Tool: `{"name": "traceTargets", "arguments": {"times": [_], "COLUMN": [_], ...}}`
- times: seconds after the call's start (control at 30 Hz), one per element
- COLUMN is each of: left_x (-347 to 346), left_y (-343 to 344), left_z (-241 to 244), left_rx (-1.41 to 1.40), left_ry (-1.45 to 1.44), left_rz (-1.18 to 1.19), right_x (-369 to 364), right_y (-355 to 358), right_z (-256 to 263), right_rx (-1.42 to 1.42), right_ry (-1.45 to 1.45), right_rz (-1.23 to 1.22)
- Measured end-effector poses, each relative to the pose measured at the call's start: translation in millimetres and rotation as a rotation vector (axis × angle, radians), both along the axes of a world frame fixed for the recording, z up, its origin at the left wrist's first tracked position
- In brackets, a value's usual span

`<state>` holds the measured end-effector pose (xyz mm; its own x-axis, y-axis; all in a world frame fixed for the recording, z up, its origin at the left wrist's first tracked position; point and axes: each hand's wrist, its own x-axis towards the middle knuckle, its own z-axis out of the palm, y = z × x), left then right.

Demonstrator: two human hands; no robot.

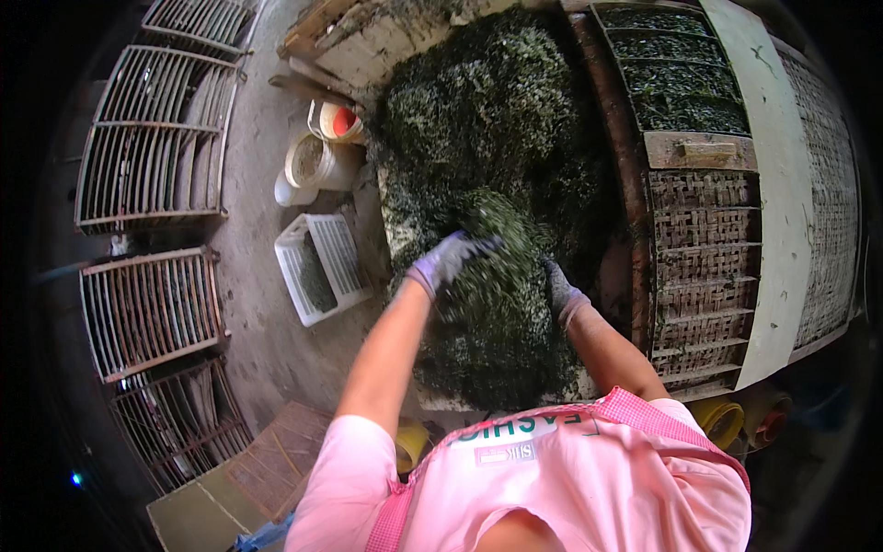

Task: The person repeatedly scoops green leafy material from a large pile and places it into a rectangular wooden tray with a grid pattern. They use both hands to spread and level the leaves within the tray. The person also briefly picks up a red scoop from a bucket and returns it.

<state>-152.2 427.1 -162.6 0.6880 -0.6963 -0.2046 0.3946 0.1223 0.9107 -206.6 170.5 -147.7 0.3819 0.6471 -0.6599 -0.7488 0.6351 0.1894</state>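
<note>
A large heap of dark green chopped leaves [483, 117] lies before me, pale specks all through it. My left hand [452, 259], in a light purple glove with dark fingertips, is at the left side of a blurred, brighter green clump of leaves [500, 241]. On that clump's right side is my right hand [562, 286], gloved in grey-purple, with its fingers partly sunk in the leaves. Motion blur and the leaves hide whether either hand grips any of it.
At left on the concrete floor stand a white plastic basket [355, 255] and several buckets [338, 162], beyond them slatted racks [155, 138]. A wooden beam [624, 179] edges the heap at right, beside trays with woven bottoms [707, 276] and leaf-filled compartments [679, 76]. Yellow buckets [721, 421] stand lower right.
</note>
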Motion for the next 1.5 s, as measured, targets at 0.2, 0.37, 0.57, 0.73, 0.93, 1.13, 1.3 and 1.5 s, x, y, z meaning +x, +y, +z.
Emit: {"name": "traceTargets", "arguments": {"times": [0.2, 0.37, 0.57, 0.73, 0.93, 1.13, 1.3, 1.5], "left_x": [-60, -106, -169, -137, -184, -202, -169, -131], "left_y": [-124, -61, 82, 63, 91, 43, -16, 4], "left_z": [162, 150, 52, 68, 0, 29, 145, 172], "left_rx": [0.485, 1.25, 1.115, 1.272, 0.994, 0.186, -0.414, 0.25], "left_ry": [0.07, -0.549, 0.071, -0.007, 0.416, 0.494, 0.551, -0.328], "left_rz": [0.247, 0.431, 0.963, 0.75, 1.34, 1.455, 1.069, 0.939], "right_x": [4, 22, 0, 25, 65, 54, 24, 7], "right_y": [-39, -76, -32, 60, 85, 108, 106, 119], "right_z": [-37, 84, 124, 58, 65, 70, 55, 167], "right_rx": [-1.189, -1.398, -1.427, -1.287, -0.876, -1.076, -0.914, -0.799], "right_ry": [-1.476, -1.056, -1.596, -2.108, -1.791, -1.356, -1.98, -2.082], "right_rz": [0.709, 1.259, 0.639, 1.393, 1.597, 1.231, 0.835, 0.671]}}
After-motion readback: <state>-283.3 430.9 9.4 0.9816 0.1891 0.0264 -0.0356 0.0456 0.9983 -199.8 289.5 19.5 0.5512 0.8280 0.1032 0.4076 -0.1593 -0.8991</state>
